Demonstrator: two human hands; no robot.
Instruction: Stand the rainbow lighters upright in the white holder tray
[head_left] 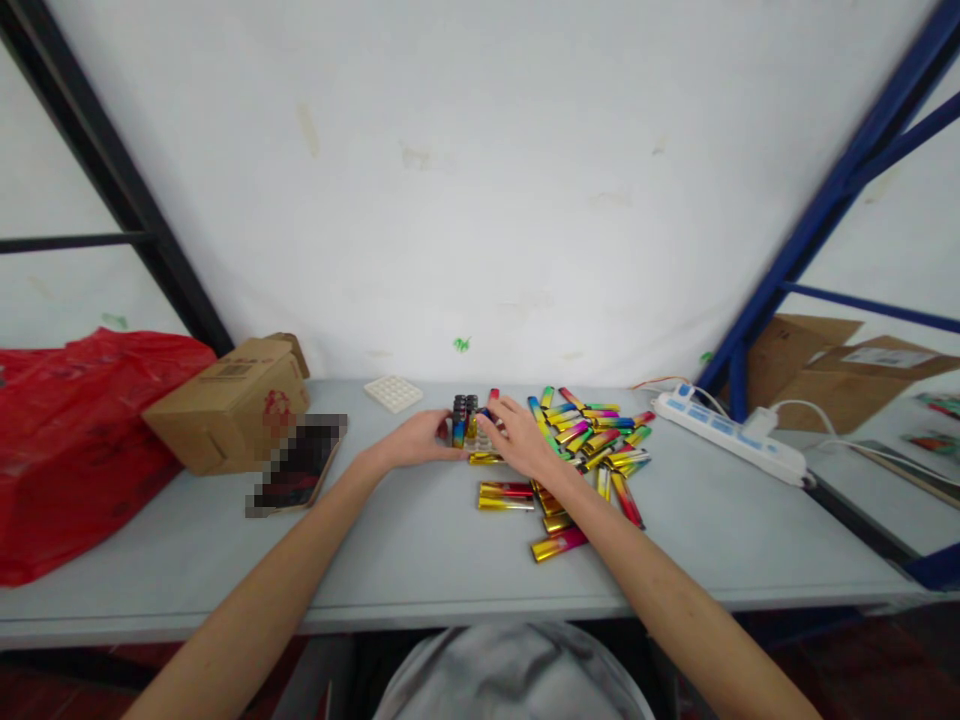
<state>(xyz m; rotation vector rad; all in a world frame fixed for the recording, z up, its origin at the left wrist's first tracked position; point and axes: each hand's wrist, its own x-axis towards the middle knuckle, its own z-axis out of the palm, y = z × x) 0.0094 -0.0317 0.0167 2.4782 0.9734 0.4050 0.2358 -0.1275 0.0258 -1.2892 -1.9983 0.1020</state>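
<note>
Fingers (439, 425) of the left hand (417, 440) curl against the left side of a small clear tray (480, 443), steadying it on the grey surface (420, 545). Whether they pinch it or only press on it cannot be told at this distance. The right hand (525, 440) lies over the tray's right side, its fingers bent down and holding a red-topped lighter (493, 397) upright at the tray's back edge.

The tray sits near the middle of the surface, toward the wall. Inside it, a cluster of upright lighters (463, 418) with dark tops stands packed together in the left part; how many slots are filled is too small to count.

Just right of the hands lies a loose heap of metallic rainbow lighters (592, 435), gold, pink, green and blue, overlapping one another. A few more lighters (506, 496) lie apart in front of the tray, nearer the person, and one gold-and-pink lighter (559, 544) lies nearest the front edge.

Behind the tray to the left rests a white gridded tray (394, 393), flat, nothing visible in it. Farther left a cardboard box (232, 405) lies on its side beside a red plastic bag (67, 440). A white power strip (731, 435) lies at the right.
</note>
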